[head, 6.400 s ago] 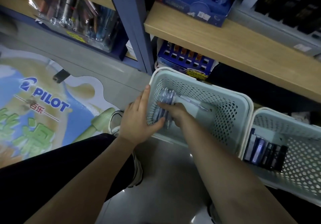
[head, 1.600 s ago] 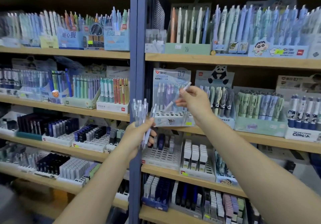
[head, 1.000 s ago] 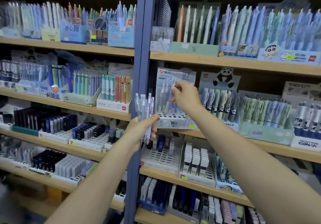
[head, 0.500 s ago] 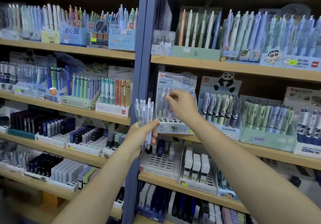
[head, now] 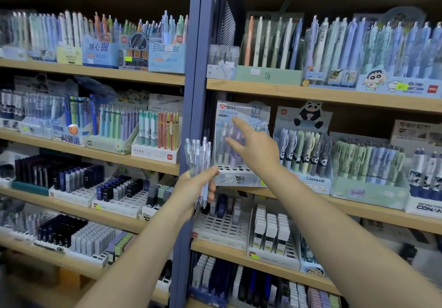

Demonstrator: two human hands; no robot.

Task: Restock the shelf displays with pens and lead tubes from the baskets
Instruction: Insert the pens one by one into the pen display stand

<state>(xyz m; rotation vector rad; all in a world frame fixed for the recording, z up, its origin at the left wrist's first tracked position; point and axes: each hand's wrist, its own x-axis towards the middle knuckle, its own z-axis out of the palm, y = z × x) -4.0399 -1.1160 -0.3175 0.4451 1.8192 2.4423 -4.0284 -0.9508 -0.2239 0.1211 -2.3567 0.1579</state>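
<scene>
Pens (head: 198,162) stand upright in the left hand (head: 193,188), its grip closed round the bundle, beside the blue post (head: 191,107). Right hand (head: 256,147) reaches with loose, empty fingers before the 0.7 mm display box (head: 241,178).

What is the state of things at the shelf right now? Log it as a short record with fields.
left hand: left hand grips the bundle of clear pens, held upright
right hand: right hand open, fingers extended in front of the 0.7 mm pen display, holding nothing
display: stands on the wooden shelf, empty holes along its front row
neighbour: panda pen display to its right
</scene>
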